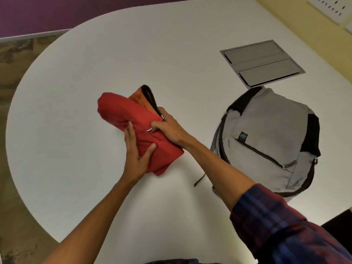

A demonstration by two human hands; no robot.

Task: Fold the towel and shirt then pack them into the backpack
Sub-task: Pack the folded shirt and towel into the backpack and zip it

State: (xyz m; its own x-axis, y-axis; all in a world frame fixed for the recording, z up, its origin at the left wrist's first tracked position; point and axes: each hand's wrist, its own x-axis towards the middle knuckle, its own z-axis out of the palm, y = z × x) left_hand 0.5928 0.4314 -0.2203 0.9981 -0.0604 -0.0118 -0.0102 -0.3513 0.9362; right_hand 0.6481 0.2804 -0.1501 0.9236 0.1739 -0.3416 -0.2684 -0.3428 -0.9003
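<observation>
A red shirt (122, 111), folded into a thick bundle, is lifted off the white table (76, 82) between both hands. An orange cloth with a black edge (142, 98) shows behind the bundle; I cannot tell if it is the towel. My left hand (138, 153) grips the bundle's near end, thumb on top. My right hand (167, 128) pinches the bundle's right side with curled fingers. The grey and black backpack (266, 138) lies flat on the table to the right, its front pocket zipper facing up.
A grey cable hatch (262, 62) is set into the table behind the backpack. A loose backpack strap (200, 179) trails on the table under my right forearm. The table's rounded edge runs along the left, with carpet beyond it.
</observation>
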